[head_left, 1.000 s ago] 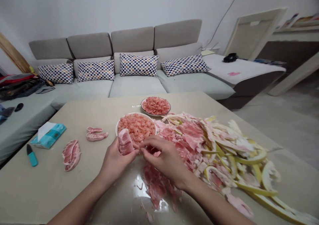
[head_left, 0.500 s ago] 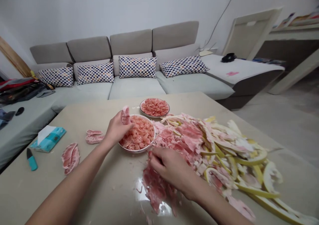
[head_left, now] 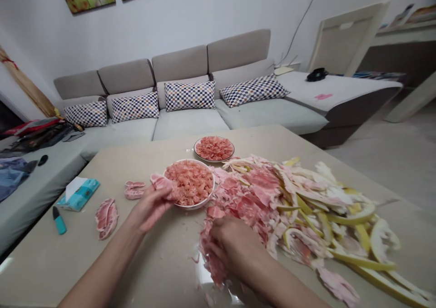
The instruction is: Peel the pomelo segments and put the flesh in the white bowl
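Note:
My left hand [head_left: 150, 208] is closed around a pink pomelo segment [head_left: 161, 184] beside the left rim of a white bowl [head_left: 200, 205]. Pink pomelo flesh [head_left: 188, 182] fills that bowl. Low over a heap of pink membrane scraps [head_left: 235, 199], my right hand [head_left: 235, 242] has its fingers curled together and pointing down; what they pinch, if anything, is hidden. Yellow-and-white pomelo rinds [head_left: 354, 215] adjoin the heap on the right. Two groups of unpeeled segments lie left of my left hand, one larger [head_left: 106, 218] and one smaller [head_left: 135, 190].
Behind the bowl stands a dark-rimmed plate [head_left: 214, 149] of pomelo flesh. A teal-handled knife [head_left: 59, 224] and a blue tissue pack [head_left: 79, 195] lie on the left of the table [head_left: 150, 262]. A grey sofa [head_left: 190, 126] runs along the far side.
My left hand has turned and lowered slightly with the segment, which now tilts sideways. My right hand has dropped closer over the membrane heap. The camera view has shifted a little.

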The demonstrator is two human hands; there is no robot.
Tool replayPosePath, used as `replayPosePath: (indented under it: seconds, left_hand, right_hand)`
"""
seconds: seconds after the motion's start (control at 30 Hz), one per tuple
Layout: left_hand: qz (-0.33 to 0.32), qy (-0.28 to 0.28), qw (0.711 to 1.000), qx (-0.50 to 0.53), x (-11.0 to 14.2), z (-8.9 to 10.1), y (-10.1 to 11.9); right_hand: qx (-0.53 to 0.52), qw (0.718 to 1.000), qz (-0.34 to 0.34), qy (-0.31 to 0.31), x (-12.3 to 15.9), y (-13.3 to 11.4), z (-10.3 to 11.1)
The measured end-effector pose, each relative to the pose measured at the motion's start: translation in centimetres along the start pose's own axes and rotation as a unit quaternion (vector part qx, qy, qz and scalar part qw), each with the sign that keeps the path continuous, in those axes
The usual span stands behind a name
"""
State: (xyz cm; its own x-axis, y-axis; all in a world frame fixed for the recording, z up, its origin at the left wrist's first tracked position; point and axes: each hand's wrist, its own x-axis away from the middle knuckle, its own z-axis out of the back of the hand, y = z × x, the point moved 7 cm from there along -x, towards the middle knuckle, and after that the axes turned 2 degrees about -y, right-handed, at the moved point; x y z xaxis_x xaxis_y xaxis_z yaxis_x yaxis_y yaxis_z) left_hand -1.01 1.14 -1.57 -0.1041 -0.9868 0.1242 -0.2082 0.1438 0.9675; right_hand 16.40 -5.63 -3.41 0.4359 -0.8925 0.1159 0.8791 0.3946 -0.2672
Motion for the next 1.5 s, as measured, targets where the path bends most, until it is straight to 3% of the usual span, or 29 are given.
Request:
replayPosePath:
  seconds: [0.13,0.3,0.4,0.57,0.77,0.9,1.0,1.3,1.5]
  left_hand:
    - [0.027,-0.001,0.997,0.071,3.6,-0.2,-2.3]
    - [0.03,0.009,0.985,0.168,5.9,-0.5,-3.9]
    - [0.024,-0.019,0.986,0.166,6.4,-1.0,-4.4]
    - [0.004,-0.04,0.996,0.078,6.5,-1.0,-4.8]
    - [-0.039,-0.051,0.998,0.008,6.3,-0.6,-4.9]
    - [-0.093,-0.068,0.993,-0.038,6.5,-1.0,-4.2]
    - [-0.126,-0.074,0.986,-0.079,6.7,-1.4,-3.6]
    - [-0.187,-0.063,0.963,-0.182,7.1,-1.6,-2.4]
    - [-0.296,-0.122,0.904,-0.282,8.1,-2.6,-1.4]
  right_hand:
    - [-0.071,0.997,0.027,0.025,0.3,-0.9,-0.5]
    - [-0.106,0.994,0.007,-0.027,0.4,-0.9,-1.9]
    - [-0.144,0.988,0.058,0.027,0.4,-1.3,-1.0]
    - [-0.214,0.97,0.011,0.114,0.5,0.0,0.1]
    - [-0.307,0.935,0.085,0.156,0.9,-0.2,1.8]
    - [-0.377,0.895,0.126,0.201,1.3,-0.7,3.1]
    - [-0.389,0.88,0.156,0.223,1.7,-1.3,3.4]
    - [-0.305,0.892,0.189,0.276,2.3,-2.1,3.9]
    - [-0.24,0.907,0.186,0.291,2.7,-2.6,4.1]
